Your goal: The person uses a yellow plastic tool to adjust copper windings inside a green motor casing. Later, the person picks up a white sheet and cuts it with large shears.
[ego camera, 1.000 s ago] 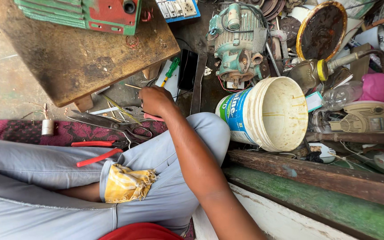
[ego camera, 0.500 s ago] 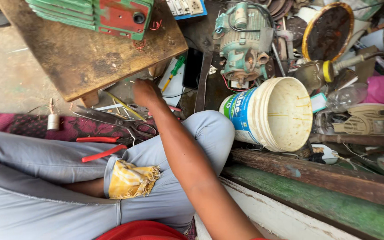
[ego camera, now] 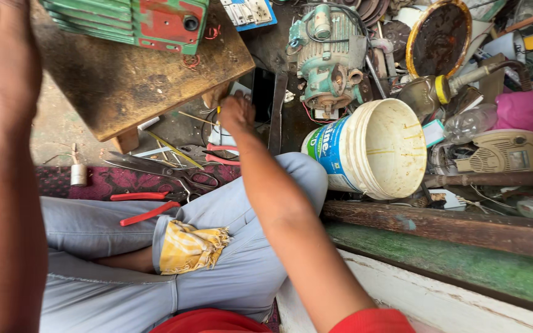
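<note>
My right hand [ego camera: 235, 114] reaches forward over my knee to the floor beside the leg of a low wooden bench [ego camera: 124, 80]. Its fingers are curled, and a small yellow-green tip [ego camera: 219, 110] shows at its left edge; whether it grips that is unclear. Just left of it lie scissors [ego camera: 174, 176], red-handled pliers [ego camera: 143, 206] and several thin tools. My left hand [ego camera: 1, 55] is raised close to the camera at the top left, blurred, with its forearm filling the left edge. A yellow cloth [ego camera: 189, 246] rests on my lap.
A white plastic bucket [ego camera: 377, 148] lies on its side right of my knee. Behind it stands a green electric motor [ego camera: 328, 55] amid scrap, a round rusty lid [ego camera: 439, 37] and bottles. A green and red machine [ego camera: 137, 21] sits on the bench. Wooden beams [ego camera: 451, 228] run along the right.
My right hand has moved farther forward, from the scissors and tools to the bench leg. My left arm has come up in front of the camera. The view has shifted closer.
</note>
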